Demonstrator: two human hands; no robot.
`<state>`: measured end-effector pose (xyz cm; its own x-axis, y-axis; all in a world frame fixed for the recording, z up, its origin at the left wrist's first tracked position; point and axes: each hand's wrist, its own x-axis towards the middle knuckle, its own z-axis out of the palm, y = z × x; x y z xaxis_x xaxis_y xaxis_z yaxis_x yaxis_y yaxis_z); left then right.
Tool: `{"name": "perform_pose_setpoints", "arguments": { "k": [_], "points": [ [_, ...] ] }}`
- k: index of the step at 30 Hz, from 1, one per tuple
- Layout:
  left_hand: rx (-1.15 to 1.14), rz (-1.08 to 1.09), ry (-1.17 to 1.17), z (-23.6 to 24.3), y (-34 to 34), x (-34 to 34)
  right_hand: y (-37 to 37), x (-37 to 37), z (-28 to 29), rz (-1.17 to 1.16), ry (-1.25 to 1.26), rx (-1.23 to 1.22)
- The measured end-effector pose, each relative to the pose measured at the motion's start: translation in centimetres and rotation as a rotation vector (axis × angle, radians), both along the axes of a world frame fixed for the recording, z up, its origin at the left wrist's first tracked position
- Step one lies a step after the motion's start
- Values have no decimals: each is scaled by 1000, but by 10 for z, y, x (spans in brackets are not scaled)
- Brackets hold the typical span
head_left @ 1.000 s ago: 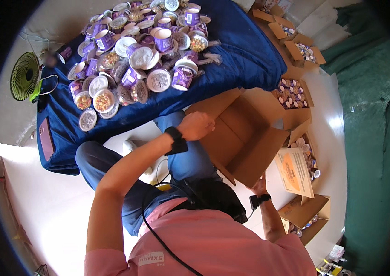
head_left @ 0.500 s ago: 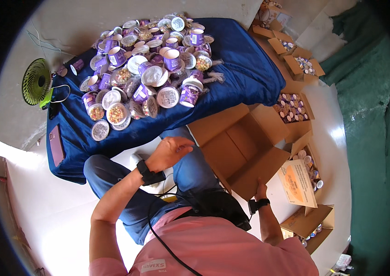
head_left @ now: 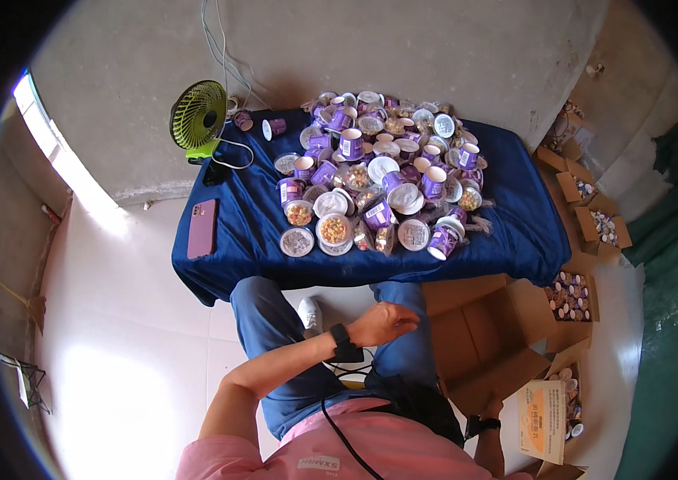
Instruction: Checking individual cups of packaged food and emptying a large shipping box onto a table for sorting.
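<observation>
Looking down, we find a brown cardboard box (head_left: 475,340) wide open beside our right leg (head_left: 407,356), near the right-hand end of the blue-draped table (head_left: 243,232). Its flaps splay outward, its plain walls are shaded, and a straight seam runs across the bare inside. Our right hand (head_left: 492,406) is at the near flap (head_left: 507,372), touching it; the fingers are partly hidden, so we cannot tell how firmly they close on it. Our left hand (head_left: 387,322) is over the right leg, its fingers loosely curled and nothing visible in them; we cannot tell how far they are closed.

One second ago our left hand lay over the box's left flap; now it is apart from the cardboard. Our view has shifted too: more wall (head_left: 403,48) shows, and the table sits farther right and lower. Its pile of purple cups and clear-wrapped tubs (head_left: 383,180) looks the same, while our right hand remains at the box.
</observation>
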<state>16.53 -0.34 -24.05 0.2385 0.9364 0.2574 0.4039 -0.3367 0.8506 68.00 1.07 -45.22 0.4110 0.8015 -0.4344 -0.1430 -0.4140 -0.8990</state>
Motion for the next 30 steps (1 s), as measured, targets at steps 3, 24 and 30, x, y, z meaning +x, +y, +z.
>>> {"name": "perform_pose_setpoints", "arguments": {
  "k": [3,24,30],
  "points": [
    [90,-2,8,-3,2,-7,-2,6,-10,75,45,79],
    [-112,248,-389,30,24,-75,-41,-22,4,-72,-71,-4],
    [-105,238,-374,25,32,-65,-12,-32,-1,-113,-127,140]
  ]
}}
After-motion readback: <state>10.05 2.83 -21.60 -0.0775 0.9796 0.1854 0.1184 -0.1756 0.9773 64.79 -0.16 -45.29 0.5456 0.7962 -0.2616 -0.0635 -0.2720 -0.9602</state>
